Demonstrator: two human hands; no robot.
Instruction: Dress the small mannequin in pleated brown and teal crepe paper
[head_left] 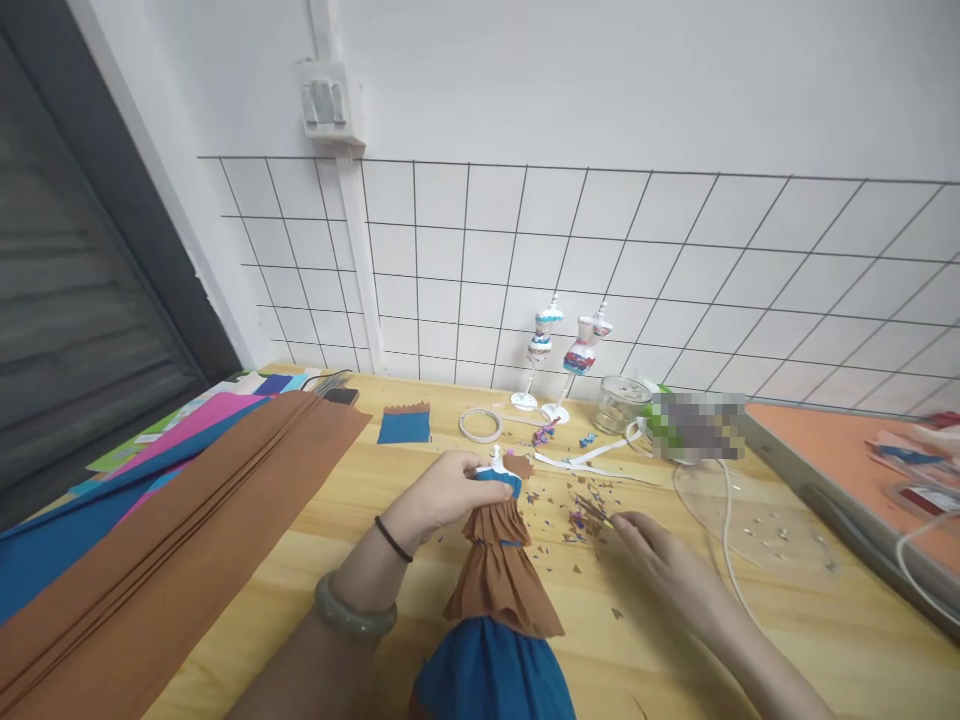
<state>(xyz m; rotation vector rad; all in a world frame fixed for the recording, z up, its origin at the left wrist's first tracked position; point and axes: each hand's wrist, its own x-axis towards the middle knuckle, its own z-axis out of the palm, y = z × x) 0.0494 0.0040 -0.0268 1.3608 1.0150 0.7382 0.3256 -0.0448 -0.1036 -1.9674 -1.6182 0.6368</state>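
Observation:
My left hand [454,492] is closed around the upper body of a small white mannequin [496,458]. A paper-like dress [499,580] covers it, with a blue top, tiered pleated brown layers and a full blue skirt below. The mannequin lies or leans toward me. My right hand [656,555] is pinched on a thin, pointed metal tool [595,512], whose exact kind I cannot make out. The tool's tip is among blue, brown and purple scraps [574,495] on the table. A scalloped brown piece [519,465] lies just behind the mannequin's shoulder.
Long brown sheets [247,510] overlap blue and pink ones at left. A blue-brown piece [405,424], a tape roll [481,426], two mannequins on stands [541,345], a glass jar [621,402] and white ribbon [585,462] lie behind. An orange-lined tray [810,450] borders the right.

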